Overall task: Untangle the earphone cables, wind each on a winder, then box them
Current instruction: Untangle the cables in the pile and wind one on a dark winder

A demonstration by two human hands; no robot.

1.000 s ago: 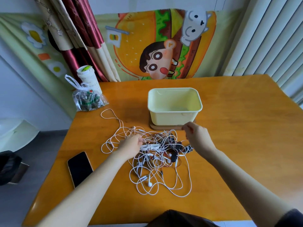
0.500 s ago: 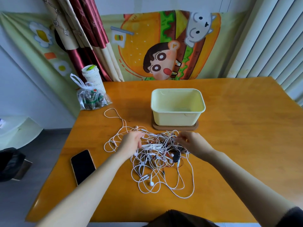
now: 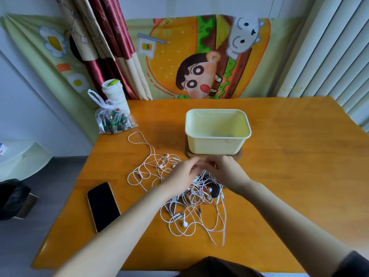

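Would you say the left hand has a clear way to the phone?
Probably yes: the phone lies uncovered, left of the earphone cables and apart from them; the left hand is over that tangle, though.

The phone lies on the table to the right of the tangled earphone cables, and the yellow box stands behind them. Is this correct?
Not quite. In the head view, the phone lies to the left of the tangled earphone cables, not to the right. The yellow box does stand behind them on the table.
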